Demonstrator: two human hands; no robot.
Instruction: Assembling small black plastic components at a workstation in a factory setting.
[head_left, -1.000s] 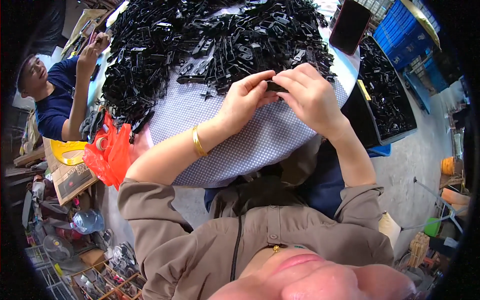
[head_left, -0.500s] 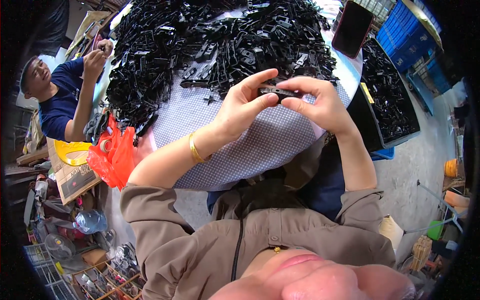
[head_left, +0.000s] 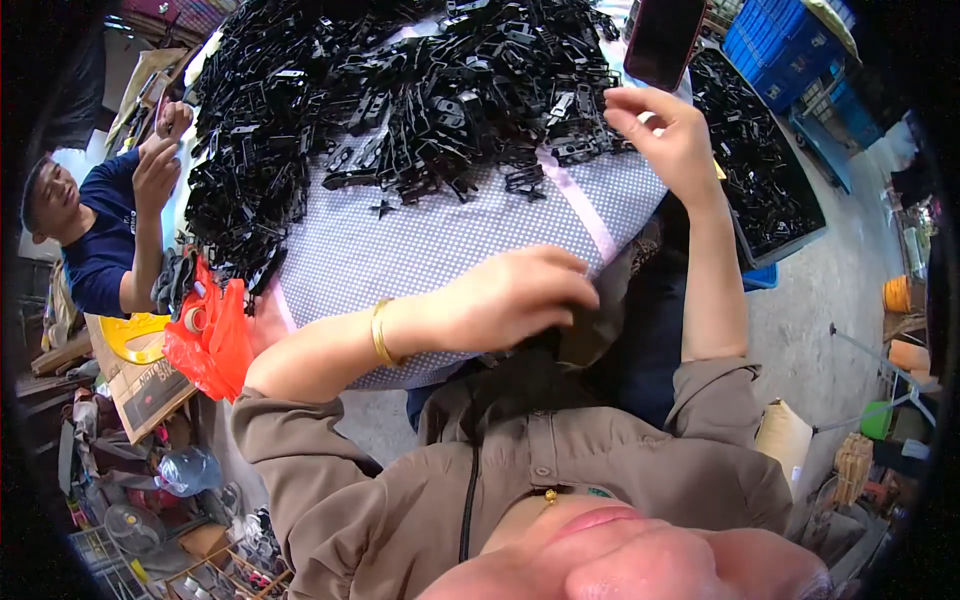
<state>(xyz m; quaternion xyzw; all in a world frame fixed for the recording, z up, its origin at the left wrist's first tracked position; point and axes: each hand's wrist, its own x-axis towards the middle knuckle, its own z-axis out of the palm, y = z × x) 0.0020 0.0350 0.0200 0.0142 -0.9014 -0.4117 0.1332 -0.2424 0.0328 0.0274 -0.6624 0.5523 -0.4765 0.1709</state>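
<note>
My left hand (head_left: 520, 298) hangs over the near edge of the cloth-covered table (head_left: 440, 250), above my lap. Its fingers are loosely bent and apart, slightly blurred, with nothing visible in them. My right hand (head_left: 668, 145) is raised at the right side of a large pile of black clip-like parts (head_left: 420, 110). Its fingertips point left toward the pile's edge, apart, and no part shows between them. A few loose black parts (head_left: 524, 180) lie on the dotted cloth in front of the pile.
A phone (head_left: 664, 42) stands at the back right. Beyond it are a black bin of parts (head_left: 765, 170) and blue crates (head_left: 780, 50). A red plastic bag (head_left: 215, 335) hangs at the table's left edge. At the far left sits a co-worker (head_left: 105, 220) with both hands raised.
My hands were together at the pile's front, holding a small black part. They have separated: the left moved down toward me, the right up and right. The black part is out of sight.
</note>
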